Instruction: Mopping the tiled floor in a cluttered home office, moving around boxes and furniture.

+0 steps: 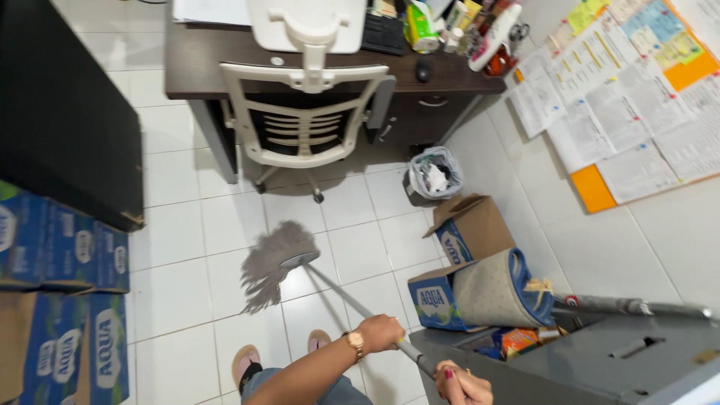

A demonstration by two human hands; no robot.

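Blue cardboard cartons [60, 300] with white oval labels stacked at the left floor edge, two open brown-and-blue boxes [461, 247] by the right wall, white printed sheets [622, 97] with orange and yellow notes pinned on the wall, green carton [420, 26] on the table [202, 67]

mop [300, 262]: string mop with a grey, frayed head and thin metal handle
state: head fanned out flat on the white tiled floor
pose: handle slants up from the head toward the lower right
place: mid-floor, in front of the chair
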